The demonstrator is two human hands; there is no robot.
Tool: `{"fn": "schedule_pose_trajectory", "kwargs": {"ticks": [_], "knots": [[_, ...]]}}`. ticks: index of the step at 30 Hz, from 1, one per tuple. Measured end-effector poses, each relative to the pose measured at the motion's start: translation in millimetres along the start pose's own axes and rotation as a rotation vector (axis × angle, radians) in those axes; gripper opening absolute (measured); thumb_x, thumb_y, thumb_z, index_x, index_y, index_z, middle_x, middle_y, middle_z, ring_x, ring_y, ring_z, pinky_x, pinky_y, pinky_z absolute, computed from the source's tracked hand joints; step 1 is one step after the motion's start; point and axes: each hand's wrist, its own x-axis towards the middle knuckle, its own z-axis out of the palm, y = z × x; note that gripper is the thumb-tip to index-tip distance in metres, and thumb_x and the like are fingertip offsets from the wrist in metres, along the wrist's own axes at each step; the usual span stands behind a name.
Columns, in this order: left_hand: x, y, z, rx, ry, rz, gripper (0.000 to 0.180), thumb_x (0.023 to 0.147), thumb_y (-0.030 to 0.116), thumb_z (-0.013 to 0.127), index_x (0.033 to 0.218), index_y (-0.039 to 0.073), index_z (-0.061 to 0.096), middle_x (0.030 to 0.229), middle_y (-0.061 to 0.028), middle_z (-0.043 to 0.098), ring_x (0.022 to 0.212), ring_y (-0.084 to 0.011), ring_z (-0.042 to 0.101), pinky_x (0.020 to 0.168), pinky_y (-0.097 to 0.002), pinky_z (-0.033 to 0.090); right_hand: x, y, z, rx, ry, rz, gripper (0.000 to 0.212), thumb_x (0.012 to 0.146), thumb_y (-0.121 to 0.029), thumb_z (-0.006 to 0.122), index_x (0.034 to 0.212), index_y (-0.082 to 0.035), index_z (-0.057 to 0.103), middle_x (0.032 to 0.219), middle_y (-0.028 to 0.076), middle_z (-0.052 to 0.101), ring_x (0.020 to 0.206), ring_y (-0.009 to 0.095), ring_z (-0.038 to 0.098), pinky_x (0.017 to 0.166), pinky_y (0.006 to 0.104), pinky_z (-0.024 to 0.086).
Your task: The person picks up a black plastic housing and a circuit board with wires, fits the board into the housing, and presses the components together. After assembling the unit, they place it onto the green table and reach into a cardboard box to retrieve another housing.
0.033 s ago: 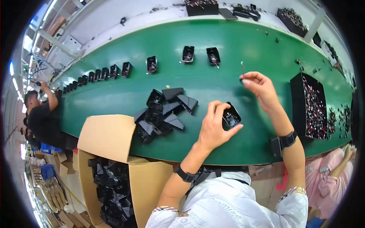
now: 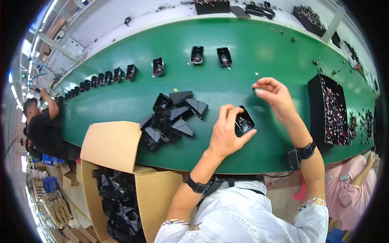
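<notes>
My left hand (image 2: 226,131) curls its fingers and thumb around a black plastic housing (image 2: 245,120), which lies on the green tabletop with its hollow side up. Pinched between the thumb and fingertips of my right hand (image 2: 276,98) is a small dark part with thin wires (image 2: 256,88), held above and to the right of the housing. Its wires end in a small white tip pointing away from me; the fingertips partly cover the part. To the left of my left hand lies a loose pile of black housings (image 2: 170,117).
Housings with wires inside (image 2: 158,67) form a row along the bench, running left. A black bin of wired parts (image 2: 332,109) stands at right. A cardboard box (image 2: 107,150) of black housings adjoins the near edge. One person (image 2: 42,125) sits far left, another (image 2: 352,186) at right.
The whole view has shifted slightly. My right hand has turned a little, so less of the wire shows above its fingertips. My left hand stays on the housing.
</notes>
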Motion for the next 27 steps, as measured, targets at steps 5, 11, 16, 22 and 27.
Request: {"fn": "schedule_pose_trajectory", "kwargs": {"ticks": [5,11,16,22,27], "knots": [[0,1,2,-0.045,0.004,0.054,0.065,0.068,0.02,0.09,0.123,0.004,0.058,0.121,-0.0185,0.053,0.107,-0.0386,0.062,0.088,-0.044,0.055,-49,10,17,-0.117,-0.06,0.008,0.019,0.085,0.004,0.073,0.104,0.003,0.071,0.111,0.006,0.061,0.101,0.013,0.062,0.09,0.0282,0.053],[-1,-3,0,-0.077,0.032,0.093,0.07,0.066,0.02,0.091,0.127,0.004,0.06,0.123,-0.0167,0.054,0.106,-0.0351,0.064,0.088,-0.0422,0.056,-64,9,15,-0.107,-0.041,0.026,0.012,0.085,0.003,0.075,0.096,0.005,0.073,0.108,0.008,0.063,0.095,0.012,0.062,0.085,0.0271,0.053],[1,0,-3,-0.074,0.07,0.113,0.075,0.064,0.02,0.092,0.13,0.004,0.059,0.122,-0.0167,0.058,0.106,-0.0333,0.064,0.087,-0.0411,0.056,-72,2,25,-0.172,0.01,0.029,0.013,0.084,0.006,0.075,0.097,0.006,0.074,0.099,0.01,0.068,0.086,0.014,0.066,0.076,0.0261,0.056],[1,-3,-2,-0.176,0.02,0.022,0.084,0.064,0.019,0.095,0.135,0.0,0.054,0.128,-0.0167,0.062,0.112,-0.0281,0.065,0.089,-0.0358,0.055,-72,-5,20,-0.43,-0.035,-0.228,0.016,0.082,0.01,0.075,0.097,0.004,0.074,0.094,0.013,0.068,0.083,0.015,0.067,0.073,0.0257,0.057],[1,-11,6,-0.285,0.071,0.078,0.093,0.064,0.012,0.095,0.142,0.001,0.045,0.129,-0.0182,0.062,0.114,-0.027,0.065,0.093,-0.0368,0.055,-71,-2,22,-0.608,0.011,-0.438,0.018,0.078,0.009,0.078,0.094,0.001,0.074,0.091,0.012,0.067,0.082,0.017,0.067,0.069,0.0271,0.055]]}}
